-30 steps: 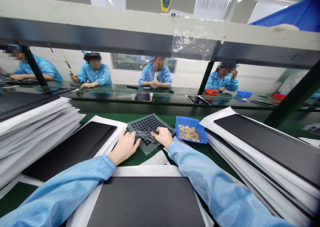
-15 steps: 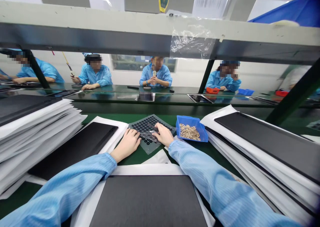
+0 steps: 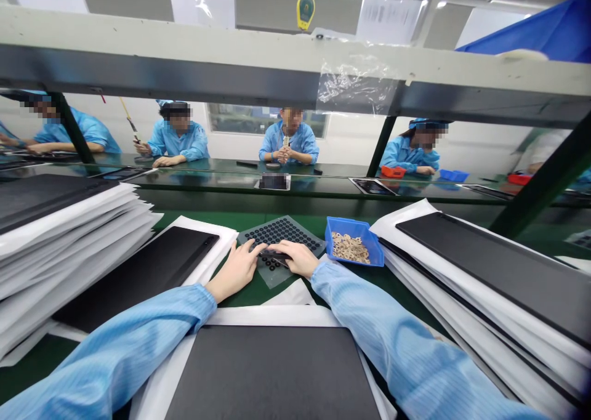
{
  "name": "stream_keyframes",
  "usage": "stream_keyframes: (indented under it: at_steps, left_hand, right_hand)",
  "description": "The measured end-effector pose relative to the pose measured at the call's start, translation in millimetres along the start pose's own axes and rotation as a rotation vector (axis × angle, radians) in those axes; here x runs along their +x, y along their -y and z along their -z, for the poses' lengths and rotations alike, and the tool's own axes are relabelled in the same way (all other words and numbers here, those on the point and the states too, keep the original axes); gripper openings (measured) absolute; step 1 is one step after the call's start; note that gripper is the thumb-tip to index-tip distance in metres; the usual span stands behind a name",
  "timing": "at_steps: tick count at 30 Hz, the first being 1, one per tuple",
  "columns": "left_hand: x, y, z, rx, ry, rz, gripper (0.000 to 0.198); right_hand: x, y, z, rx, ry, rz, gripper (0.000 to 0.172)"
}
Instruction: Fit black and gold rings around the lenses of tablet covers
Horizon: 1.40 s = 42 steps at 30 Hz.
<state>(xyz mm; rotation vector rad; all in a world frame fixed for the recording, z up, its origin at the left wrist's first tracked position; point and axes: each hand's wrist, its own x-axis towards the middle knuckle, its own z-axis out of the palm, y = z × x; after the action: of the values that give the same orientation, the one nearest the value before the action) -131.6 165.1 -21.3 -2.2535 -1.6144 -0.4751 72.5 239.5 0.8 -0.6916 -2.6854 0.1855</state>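
Both my hands are close together over a grey mat sheet [image 3: 281, 232] dotted with rows of round black pieces. My right hand [image 3: 293, 258] lies across the sheet's middle, its fingers pinching a small dark strip [image 3: 274, 256]. The tips of my left hand [image 3: 235, 271] reach the sheet's lower left side, close to that strip and apparently holding nothing. The fingers hide the lower rows of dots. To the right of the sheet, a blue plastic tray [image 3: 354, 225] holds a heap of small beige rings [image 3: 349, 248].
Black pads on white sheets [image 3: 152, 272] lie left, right [image 3: 498, 260] and nearest me [image 3: 272, 374]. A tall stack of white-wrapped pads [image 3: 69, 235] stands far left. A grey shelf beam [image 3: 184, 69] crosses above; co-workers in blue [image 3: 289, 138] sit across the bench.
My right hand has slid left across the sheet and lies flatter. My left hand has moved in toward it, bringing the fingertips of both hands closer around the dark strip.
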Motion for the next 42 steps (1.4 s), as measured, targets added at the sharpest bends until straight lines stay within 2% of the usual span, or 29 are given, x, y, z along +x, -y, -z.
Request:
stream_keyframes:
  at_steps: [10,15,22,32,39,42]
  left_hand:
    - [-1.9,-4.6,9.8,-0.059,0.054,0.024,0.037]
    - [-0.1,-7.8,14.2,-0.069,0.069,0.037,0.035]
    - [1.4,-8.0,16.9,-0.081,0.092,0.033,0.035]
    - [0.5,-9.5,17.6,-0.119,0.087,0.035,0.035]
    - [-0.9,-9.3,18.9,-0.123,0.075,0.045,0.034]
    - [-1.1,-7.4,18.0,-0.131,0.061,0.042,0.034]
  right_hand:
    - [0.5,-7.8,-4.9,0.015,-0.034,0.051,0.038]
    - [-2.7,-12.6,-5.1,-0.005,-0.018,0.09,0.037]
    - [-24.3,-9.3,8.9,-0.025,0.025,0.126,0.039]
    - [-41.4,-14.5,7.2,0.009,-0.021,0.101,0.041]
    - [-49.8,-8.8,7.9,0.05,-0.061,0.108,0.036]
    - [-51.5,-13.7,7.8,0.101,-0.083,0.127,0.04]
